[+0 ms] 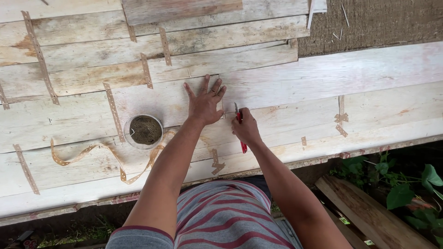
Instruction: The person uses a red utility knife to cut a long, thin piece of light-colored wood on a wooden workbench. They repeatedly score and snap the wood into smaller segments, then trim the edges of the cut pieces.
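left hand (204,103) flat, fingers spread on wood sheet (286,87) | right hand (246,128) gripping red cutter (240,129) | round tin (144,131) nearby

Daylight falls on pale wooden boards (360,78), with rough brown ground (374,23) beyond and green plants (406,184) beside a loose plank (360,207) below.

light: we see soft, even daylight, bright on the pale bench (323,78) | shadows: faint, short under our left hand (204,103) | glare: mild washout far right | focus: sharp centre, slight softness near bottom | dim: dark ground nearest us
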